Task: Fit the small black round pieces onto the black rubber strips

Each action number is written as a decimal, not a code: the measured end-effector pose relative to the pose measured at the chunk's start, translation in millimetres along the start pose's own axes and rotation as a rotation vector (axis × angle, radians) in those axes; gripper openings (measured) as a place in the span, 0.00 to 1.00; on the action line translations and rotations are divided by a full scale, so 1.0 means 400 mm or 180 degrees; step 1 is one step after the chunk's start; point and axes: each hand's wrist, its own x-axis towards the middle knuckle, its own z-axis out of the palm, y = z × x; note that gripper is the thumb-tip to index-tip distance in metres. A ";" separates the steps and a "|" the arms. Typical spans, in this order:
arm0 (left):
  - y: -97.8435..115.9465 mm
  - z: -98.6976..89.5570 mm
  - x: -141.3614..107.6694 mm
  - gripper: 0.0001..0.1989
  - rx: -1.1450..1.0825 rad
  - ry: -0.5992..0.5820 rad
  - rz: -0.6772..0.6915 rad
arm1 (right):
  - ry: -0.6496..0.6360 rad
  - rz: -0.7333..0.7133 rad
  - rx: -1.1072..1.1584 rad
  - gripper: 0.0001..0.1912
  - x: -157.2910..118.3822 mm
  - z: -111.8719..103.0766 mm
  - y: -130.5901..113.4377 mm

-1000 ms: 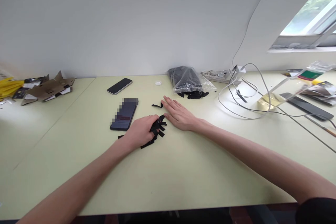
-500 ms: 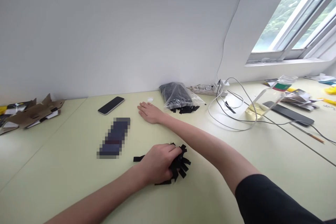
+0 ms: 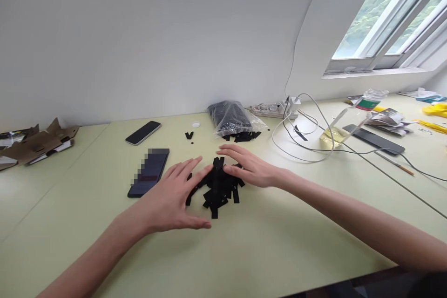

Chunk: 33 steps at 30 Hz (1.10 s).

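Note:
A loose pile of short black strips (image 3: pixel 218 191), some with tiny white marks, lies on the pale green table. My left hand (image 3: pixel 172 195) is at the pile's left side, fingers spread and thumb stretched out below them. On the other side, my right hand (image 3: pixel 251 167) reaches over the pile's upper right edge with its fingers extended. Neither hand holds anything; whether the fingertips touch the strips I cannot tell. Behind the pile, a clear plastic bag (image 3: pixel 230 118) full of black pieces lies by the wall, with more black strips (image 3: pixel 244 137) at its mouth.
A phone with a partly blurred screen (image 3: pixel 152 172) lies left of the pile, another phone (image 3: pixel 143 132) behind it. A folded black strip (image 3: pixel 189 135) lies near a white round cap (image 3: pixel 196 125). Right: power strip (image 3: pixel 268 110), cables, a bottle with yellow liquid (image 3: pixel 333 138). Torn cardboard (image 3: pixel 42 144) lies left.
My left hand has let go of the black strips and spread its fingers, moving left. My right hand has come back from the far table to the pile. A folded strip now shows near the cap.

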 end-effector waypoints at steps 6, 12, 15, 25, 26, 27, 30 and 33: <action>-0.040 0.113 -0.018 0.64 -0.0004 -0.0059 -0.0334 | -0.0145 0.0392 -0.0566 0.63 -0.124 0.070 0.059; -0.008 0.148 0.130 0.64 -0.0389 0.0107 -0.0040 | -0.0182 0.0282 -0.0416 0.57 -0.016 0.101 0.012; 0.004 0.149 0.184 0.62 -0.0680 0.0292 -0.0091 | 0.0165 0.0137 -0.0186 0.36 0.020 0.107 0.020; -0.012 0.129 0.185 0.40 -0.1500 0.0977 -0.0419 | 0.1142 0.0597 0.0403 0.22 0.019 0.094 0.039; -0.010 0.125 0.175 0.38 -0.1486 0.1213 -0.0589 | 0.1362 0.0718 0.0435 0.22 0.011 0.095 0.038; -0.005 0.119 0.164 0.35 -0.1453 0.1459 -0.0738 | 0.1579 0.0797 0.0442 0.22 0.001 0.096 0.035; 0.016 0.095 0.124 0.23 -0.1253 0.1967 -0.0795 | 0.2178 0.0577 0.0334 0.16 -0.029 0.099 -0.003; 0.039 0.075 0.095 0.12 -0.1041 0.1427 -0.0548 | 0.2156 -0.0252 0.0460 0.06 -0.072 0.079 -0.115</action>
